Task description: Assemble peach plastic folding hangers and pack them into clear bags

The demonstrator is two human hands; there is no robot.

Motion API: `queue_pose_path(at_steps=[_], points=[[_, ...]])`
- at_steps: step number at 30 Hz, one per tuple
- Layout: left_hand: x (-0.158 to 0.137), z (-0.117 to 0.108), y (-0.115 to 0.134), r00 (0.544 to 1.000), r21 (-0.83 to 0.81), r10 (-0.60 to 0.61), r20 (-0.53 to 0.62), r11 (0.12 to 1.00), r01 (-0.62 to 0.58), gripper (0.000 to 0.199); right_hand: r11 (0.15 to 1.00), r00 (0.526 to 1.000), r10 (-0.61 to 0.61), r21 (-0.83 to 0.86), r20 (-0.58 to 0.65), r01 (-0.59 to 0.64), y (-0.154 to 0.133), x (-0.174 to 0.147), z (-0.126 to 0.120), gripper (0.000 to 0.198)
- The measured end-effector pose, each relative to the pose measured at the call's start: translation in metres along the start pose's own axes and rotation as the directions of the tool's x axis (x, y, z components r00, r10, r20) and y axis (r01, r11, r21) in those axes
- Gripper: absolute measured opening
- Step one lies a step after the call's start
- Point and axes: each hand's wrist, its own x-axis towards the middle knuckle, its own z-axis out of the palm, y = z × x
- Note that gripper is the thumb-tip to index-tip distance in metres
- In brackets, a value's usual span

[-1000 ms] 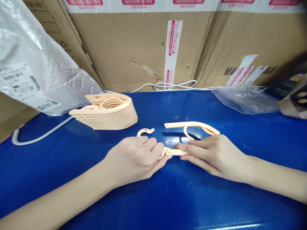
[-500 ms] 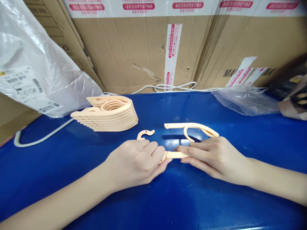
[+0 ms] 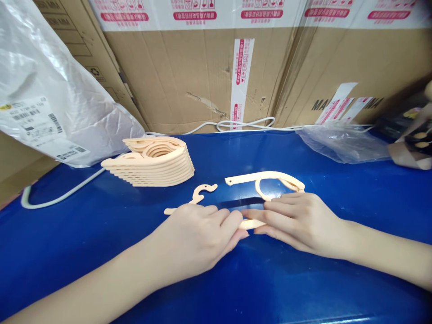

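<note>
Between my two hands is a peach plastic folding hanger, a short stretch of its bar showing. My left hand is closed round the left end of that bar, hiding its joint. My right hand grips the bar's right side with thumb and fingers. A curved hanger arm with a hole at its tip and a ring-like inner curve reaches out beyond my right fingers. Past my left knuckles shows a hook piece; whether it joins the held hanger is hidden.
A neat stack of folded peach hangers sits at the back left of the blue table. Behind it leans a white plastic parcel bag. Cardboard boxes line the back, with a white cable and a clear plastic bag before them.
My left hand has slid right and slightly nearer, covering the joint on the bar. More of the hook piece now shows behind it. The far hanger arm has shifted slightly left and tilted.
</note>
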Motion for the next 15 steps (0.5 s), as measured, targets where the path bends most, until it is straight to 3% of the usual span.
queue_pose_path(at_steps=[4, 8, 11, 15], points=[[0.0, -0.004, 0.001, 1.0, -0.005, -0.013, -0.004, 1.0, 0.013, 0.031, 1.0, 0.994, -0.021, -0.016, -0.109, 0.019, 0.003, 0.001, -0.008, 0.03], [0.0, -0.008, 0.0, 1.0, 0.0, -0.03, 0.006, 1.0, 0.03, 0.032, 0.99, 0.965, 0.11, -0.058, -0.238, -0.127, 0.012, 0.002, -0.018, 0.03], [0.0, -0.008, -0.001, 1.0, 0.002, -0.028, 0.001, 1.0, 0.028, 0.032, 0.971, 0.955, 0.218, -0.055, -0.199, -0.233, 0.021, 0.003, -0.021, 0.027], [0.0, -0.008, 0.0, 1.0, 0.001, -0.014, -0.02, 1.0, 0.014, 0.033, 0.952, 0.951, 0.301, 0.085, -0.071, -0.295, 0.03, 0.003, -0.017, 0.026]])
